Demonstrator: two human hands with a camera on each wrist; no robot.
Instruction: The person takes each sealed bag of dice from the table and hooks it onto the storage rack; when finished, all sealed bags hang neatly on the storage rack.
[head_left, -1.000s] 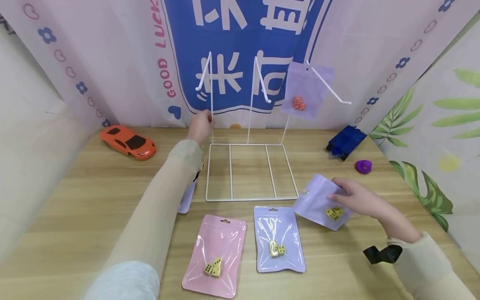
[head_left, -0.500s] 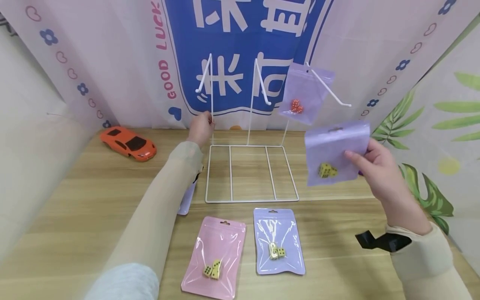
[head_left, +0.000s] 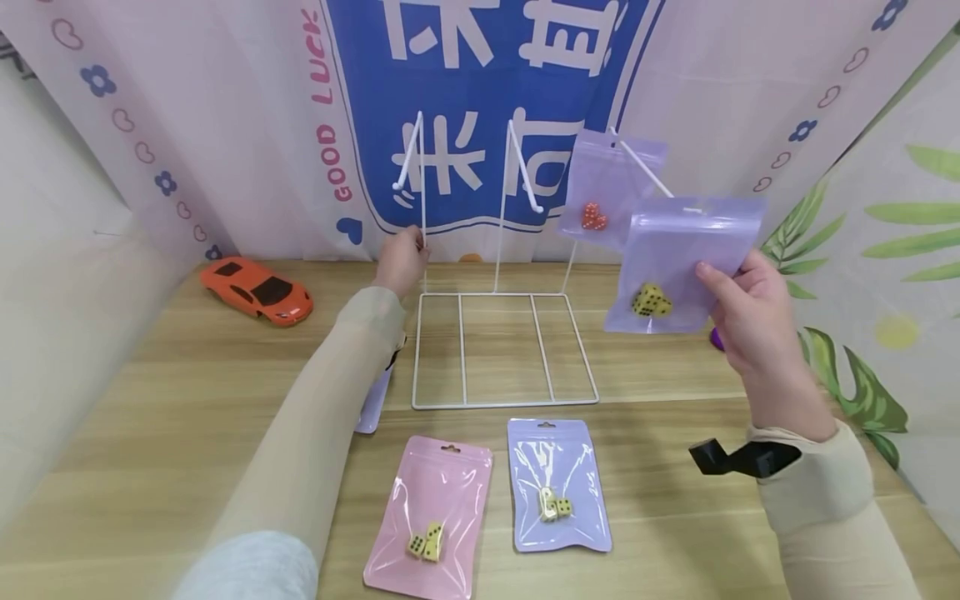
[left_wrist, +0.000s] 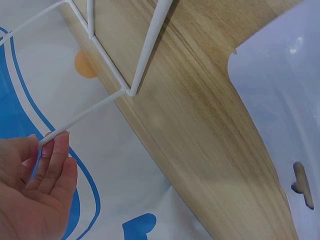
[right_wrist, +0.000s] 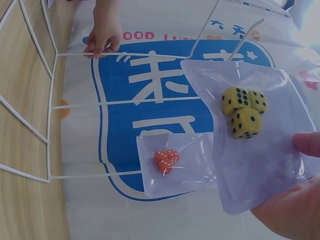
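We hold one lilac plastic pouch [head_left: 686, 250] of yellow dice [head_left: 651, 300], pinched in our right grip [head_left: 757, 321], above the tabletop [head_left: 675, 500]. Left of that grip: a second lilac pouch [head_left: 600, 177] of red dice [head_left: 594, 217], hung on a white wire rack [head_left: 495, 294]. Our left grip [head_left: 400, 260] pinches the rack's left upright [head_left: 423, 183]; left of it, one orange toy car [head_left: 258, 290].
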